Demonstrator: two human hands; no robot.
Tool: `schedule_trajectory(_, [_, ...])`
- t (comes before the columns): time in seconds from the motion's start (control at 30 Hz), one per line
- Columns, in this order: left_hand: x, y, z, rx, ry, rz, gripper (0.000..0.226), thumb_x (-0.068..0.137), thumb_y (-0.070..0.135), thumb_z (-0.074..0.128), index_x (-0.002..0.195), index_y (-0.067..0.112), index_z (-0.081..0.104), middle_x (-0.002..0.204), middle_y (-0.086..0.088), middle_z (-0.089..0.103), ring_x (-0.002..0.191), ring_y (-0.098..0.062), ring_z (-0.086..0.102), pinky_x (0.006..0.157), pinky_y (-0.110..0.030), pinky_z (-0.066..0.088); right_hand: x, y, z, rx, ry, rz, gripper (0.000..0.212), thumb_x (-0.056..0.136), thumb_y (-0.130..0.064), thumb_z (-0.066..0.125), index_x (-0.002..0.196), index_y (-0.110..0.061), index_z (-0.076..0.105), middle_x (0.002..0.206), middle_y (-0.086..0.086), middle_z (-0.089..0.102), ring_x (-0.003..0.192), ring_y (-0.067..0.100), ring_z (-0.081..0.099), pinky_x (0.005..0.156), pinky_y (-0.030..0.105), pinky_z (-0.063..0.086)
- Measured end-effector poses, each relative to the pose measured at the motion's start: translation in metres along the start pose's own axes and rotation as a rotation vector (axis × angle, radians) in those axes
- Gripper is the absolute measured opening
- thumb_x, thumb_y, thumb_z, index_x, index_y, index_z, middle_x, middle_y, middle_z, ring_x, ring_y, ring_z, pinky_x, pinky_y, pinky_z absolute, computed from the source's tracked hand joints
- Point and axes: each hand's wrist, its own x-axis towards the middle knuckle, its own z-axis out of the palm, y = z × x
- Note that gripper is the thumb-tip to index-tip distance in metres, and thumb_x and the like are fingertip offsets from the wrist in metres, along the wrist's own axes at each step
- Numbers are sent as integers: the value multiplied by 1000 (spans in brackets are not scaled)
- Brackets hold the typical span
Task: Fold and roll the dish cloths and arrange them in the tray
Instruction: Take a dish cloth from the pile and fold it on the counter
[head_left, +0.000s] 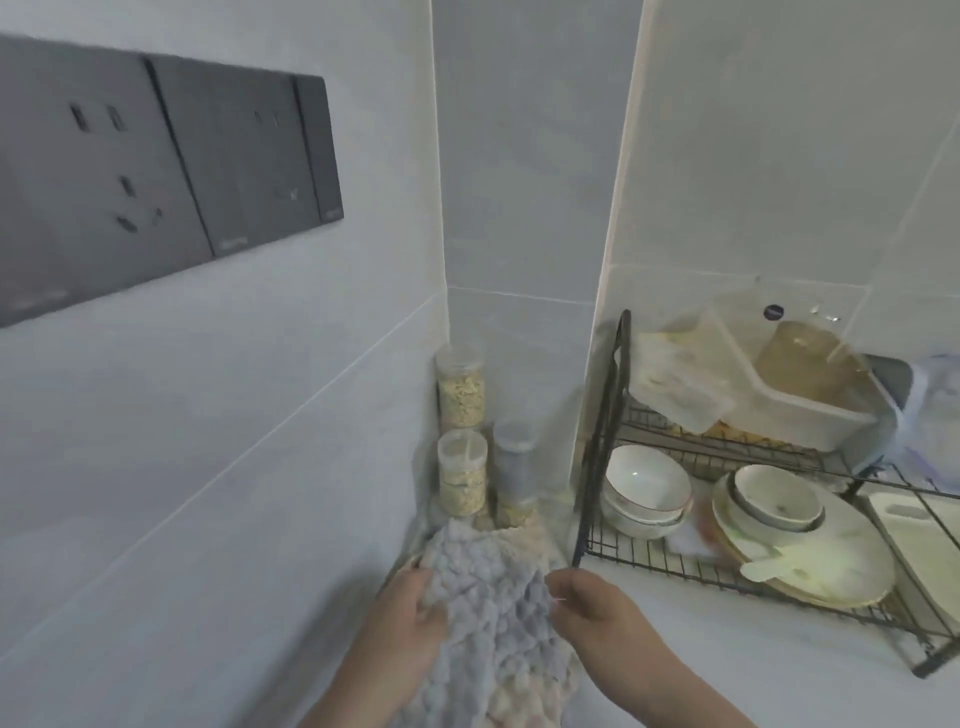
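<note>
A fluffy dish cloth (493, 613), pale blue-grey with cream and pink patches, hangs between my two hands low in the middle of the head view. My left hand (415, 603) grips its left edge. My right hand (582, 597) pinches its right edge. The cloth's top reaches up in front of the jars and its lower end runs out of the frame. No tray for the cloths is in view.
Several clear jars of grains (462, 447) stand in the tiled corner behind the cloth. A black wire dish rack (602, 441) at the right holds bowls (644, 488), plates (810, 561) and plastic containers (800, 384). Dark wall sockets (156, 171) sit on the left wall.
</note>
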Motion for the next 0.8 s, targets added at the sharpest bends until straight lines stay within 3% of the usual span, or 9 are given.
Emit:
schedule_trajectory(0.1, [41,-25,27,170,27,112,34,83,34,48,116,35,55,124,8,59,112,-10,55,95,-25,44,48,8,22,2,48,38,30,94,-14,46,121,-23,55,111,-4,60,71,9,59,53,12,44])
schedule_trajectory(0.23, [83,-32,56,174,42,287,40,95,16,43,132,29,48,139,22,41,133,-7,40,107,-20,28,98,29,41,-61,128,9,40,95,-15,43,134,-20,49,120,-1,61,78,18,64,60,21,49])
schedule_trajectory(0.33, [105,-42,68,268,136,338,29,93,19,48,120,28,56,119,7,60,110,-16,58,92,-34,48,118,48,53,-227,186,-64,34,93,-18,49,126,-18,57,115,0,65,93,16,63,75,20,47])
schedule_trajectory(0.47, [106,-53,76,418,184,445,50,90,24,56,136,33,39,109,5,57,102,-18,58,78,-35,49,120,73,63,-280,305,-296,20,86,-17,59,101,-26,68,96,-12,61,95,13,59,84,25,48])
schedule_trajectory(0.53, [99,-48,74,530,249,473,43,89,28,54,130,37,44,99,7,58,94,-18,60,66,-31,45,115,79,62,-283,329,-407,16,87,-16,57,95,-29,62,86,-15,58,86,10,56,78,24,47])
schedule_trajectory(0.63, [89,-39,66,670,387,515,12,87,28,52,95,28,61,89,8,54,89,-19,58,58,-30,36,99,81,57,-280,320,-512,14,93,-18,49,90,-31,47,73,-11,57,71,11,55,65,31,47])
schedule_trajectory(0.73, [79,-32,53,649,483,618,9,77,21,61,86,25,63,84,5,39,85,-22,44,66,-32,34,79,80,54,-315,328,-609,17,91,-15,49,87,-30,41,66,-9,51,62,10,48,59,34,44])
schedule_trajectory(0.8, [69,-24,47,598,499,661,12,73,18,64,82,25,60,88,4,43,86,-23,42,71,-34,36,65,79,51,-273,336,-638,16,89,-14,51,89,-27,43,68,-7,51,58,9,45,56,32,43])
